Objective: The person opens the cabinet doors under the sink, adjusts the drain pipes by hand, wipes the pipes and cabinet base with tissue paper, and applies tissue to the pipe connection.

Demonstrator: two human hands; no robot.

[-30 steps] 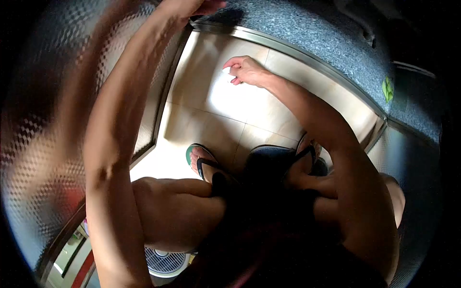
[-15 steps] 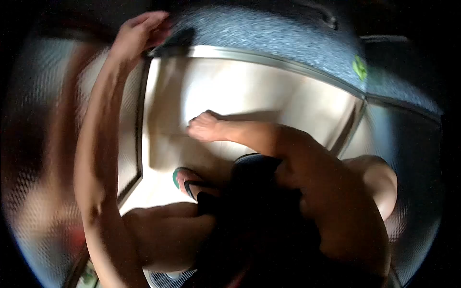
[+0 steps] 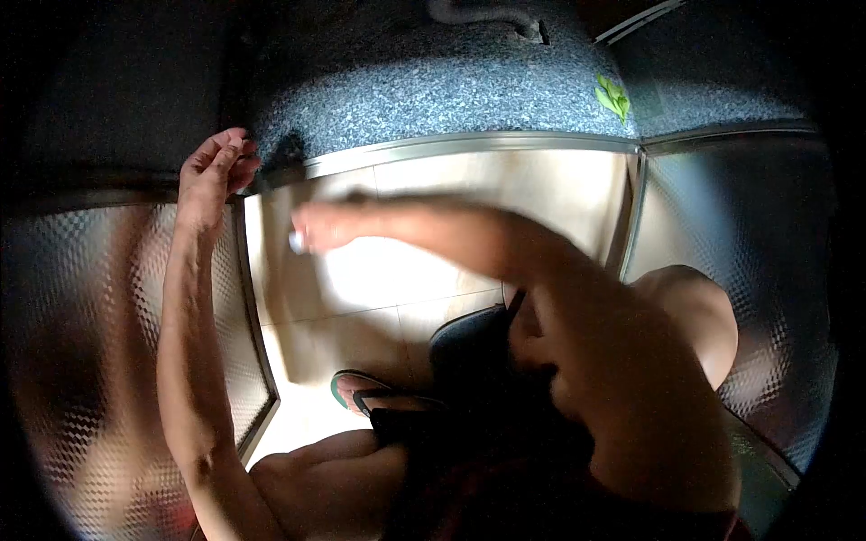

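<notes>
My left hand [image 3: 219, 171] is raised at the left end of the speckled blue-grey counter [image 3: 433, 99], its fingers curled together; whether anything small sits between them is hidden. My right hand [image 3: 327, 225], blurred by motion, reaches leftward over the brightly lit floor tiles [image 3: 361, 279]. A small white object [image 3: 297, 241] shows at its fingertips, too blurred to identify. Both forearms are bare. A metal edge strip [image 3: 487, 142] runs along the counter between the counter and the tiles.
Green leaves [image 3: 613, 97] lie on the counter at the right. Textured, reflective panels [image 3: 72, 361] stand at the left and right. Below are my bare knees and a foot in a green-edged flip-flop [image 3: 352, 393]. A dark curved thing [image 3: 487, 16] is at the top.
The view has shifted, showing more of the counter. My right hand has moved left over the tiles. My left hand now appears lower in view, with its fingers curled.
</notes>
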